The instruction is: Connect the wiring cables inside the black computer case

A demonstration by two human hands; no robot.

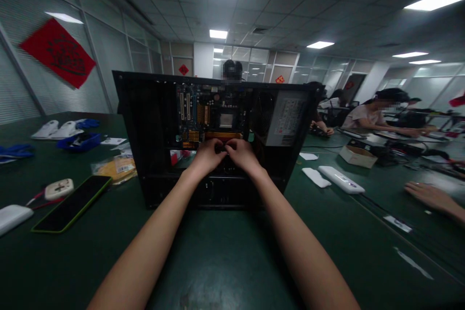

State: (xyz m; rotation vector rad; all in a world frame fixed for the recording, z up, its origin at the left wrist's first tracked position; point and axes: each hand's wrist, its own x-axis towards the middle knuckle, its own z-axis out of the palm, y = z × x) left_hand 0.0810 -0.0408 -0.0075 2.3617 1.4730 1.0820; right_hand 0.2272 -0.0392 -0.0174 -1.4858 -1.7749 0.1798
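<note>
A black computer case [131, 155] stands open-sided in front of me on the green table. Inside it are a motherboard [199, 111] with a square processor [226, 120] and, at the upper right, a power supply [288, 118]. Both my hands reach into the case just below the motherboard's lower edge. My left hand [209, 156] and my right hand [242, 155] nearly meet, with thumbs and fingertips pinched together. Whatever lies between the fingertips is small and dark, and I cannot make it out.
To the left lie a phone [74, 203], a packet in yellowish wrapping [118, 168], a blue tray [78, 142] and white shoes [58, 129]. On the right are a white power bank-like block [340, 180], an open cardboard box [358, 156] and another person's hand [430, 196]. Several people sit beyond.
</note>
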